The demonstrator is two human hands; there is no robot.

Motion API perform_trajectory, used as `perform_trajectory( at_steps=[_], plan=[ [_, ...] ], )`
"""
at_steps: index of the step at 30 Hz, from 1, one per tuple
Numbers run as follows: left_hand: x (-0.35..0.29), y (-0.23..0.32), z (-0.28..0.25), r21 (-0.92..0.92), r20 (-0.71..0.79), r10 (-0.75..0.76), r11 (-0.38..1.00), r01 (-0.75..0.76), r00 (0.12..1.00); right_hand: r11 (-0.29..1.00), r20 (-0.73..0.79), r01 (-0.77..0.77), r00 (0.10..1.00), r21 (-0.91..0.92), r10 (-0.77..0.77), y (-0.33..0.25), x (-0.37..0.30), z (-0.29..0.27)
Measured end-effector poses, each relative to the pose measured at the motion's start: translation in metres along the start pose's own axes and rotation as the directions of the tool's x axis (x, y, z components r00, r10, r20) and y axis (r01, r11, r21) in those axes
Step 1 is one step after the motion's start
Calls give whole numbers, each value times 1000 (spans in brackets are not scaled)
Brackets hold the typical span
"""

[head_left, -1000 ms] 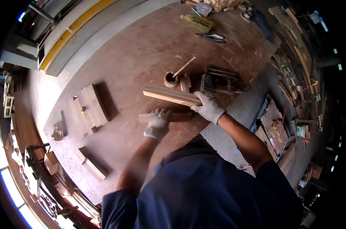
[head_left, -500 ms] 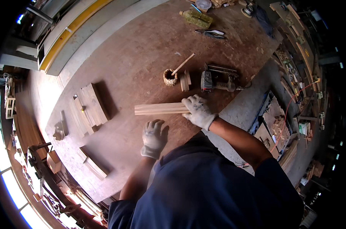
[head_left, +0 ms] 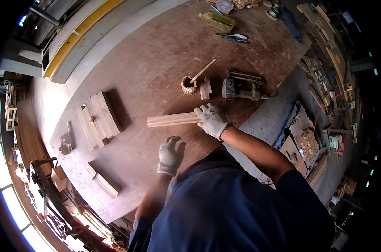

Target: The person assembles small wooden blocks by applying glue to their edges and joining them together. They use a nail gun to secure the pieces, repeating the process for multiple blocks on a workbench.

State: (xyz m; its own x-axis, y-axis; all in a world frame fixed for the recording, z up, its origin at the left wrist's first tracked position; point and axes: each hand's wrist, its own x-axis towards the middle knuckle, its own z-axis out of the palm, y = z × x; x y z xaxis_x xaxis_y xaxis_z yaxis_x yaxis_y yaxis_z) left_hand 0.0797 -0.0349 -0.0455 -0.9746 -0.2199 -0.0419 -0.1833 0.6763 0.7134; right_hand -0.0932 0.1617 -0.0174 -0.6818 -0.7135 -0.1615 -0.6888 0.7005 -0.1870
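My right hand [head_left: 212, 119], in a pale work glove, grips the right end of a light striped wooden strip [head_left: 171, 120]. The strip points left across the table, and its far left end is free. Below it, my gloved left hand [head_left: 170, 157] hovers near the table edge, thumb and fingers apart, holding nothing. Beyond the strip are a small round pot [head_left: 189, 85] with a stick [head_left: 204, 69] leaning in it, a short wooden block [head_left: 205, 89] and a nail gun [head_left: 241, 90] lying on its side.
Grooved wooden pieces [head_left: 100, 119] lie on the left of the table [head_left: 148, 75], with another wooden piece [head_left: 103, 179] nearer me and a metal tool [head_left: 66, 143] beside them. A yellowish plastic bottle [head_left: 217, 22] and pliers [head_left: 232, 38] lie at the back. Right is a bin of scraps [head_left: 302, 134].
My right hand has shifted slightly left along the strip, which now tilts a little, its right end higher. My left hand has moved slightly and stays empty.
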Motion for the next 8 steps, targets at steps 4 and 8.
perform_trajectory(
  at_steps=[4,8],
  plan=[
    [5,3,2,-30,1,12,999,-12,1000,999,-16,21,1000,46,-20,2,-3,0],
    [7,4,4,-25,22,13,1000,-13,1000,997,10,16,1000,75,-17,8,-3,7]
  ],
)
